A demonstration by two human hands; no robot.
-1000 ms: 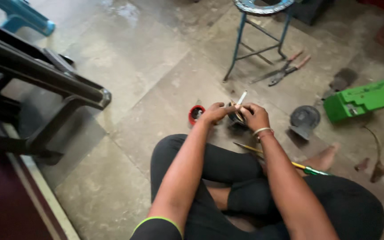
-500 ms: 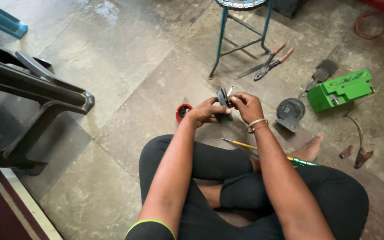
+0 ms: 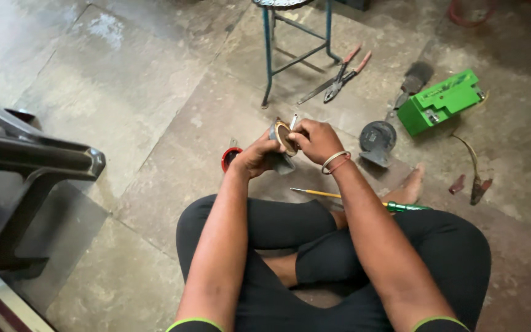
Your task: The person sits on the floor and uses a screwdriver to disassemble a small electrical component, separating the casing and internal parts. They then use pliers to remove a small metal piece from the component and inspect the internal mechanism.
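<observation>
I sit cross-legged on a stone floor. My left hand (image 3: 256,157) grips a small round metal part (image 3: 284,138) with a tan ring face, held tilted in front of me. My right hand (image 3: 316,139) closes on the same part from the right, and a thin pale stick (image 3: 294,120) pokes up between the fingers. A bangle sits on my right wrist. A small red-rimmed cap (image 3: 230,157) lies on the floor just left of my left hand.
A green-handled screwdriver (image 3: 364,200) lies across my leg. A round grey horn-like part (image 3: 377,140), a green box (image 3: 440,100), red-handled pliers (image 3: 339,77), a brush, wire clips and a blue metal stool (image 3: 296,37) lie ahead. A dark metal frame (image 3: 32,166) stands at left.
The view has drifted so the hands sit lower and nearer the middle. The round part has been turned, its tan ring face now showing between both hands.
</observation>
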